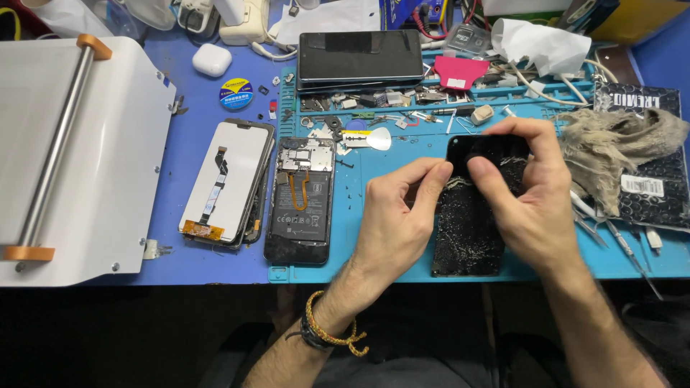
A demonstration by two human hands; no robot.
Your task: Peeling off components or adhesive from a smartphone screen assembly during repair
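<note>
Left hand: my grip pinched on black glass panel, left edge.
Right hand: my grip pressing panel's top.
Panel: flat on bench mat, between both grips.

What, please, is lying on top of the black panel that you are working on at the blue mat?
Pale, stringy residue is scattered over the black panel. The left hand and right hand rest their fingers on its upper part, hiding the surface beneath. The blue mat lies underneath.
</note>
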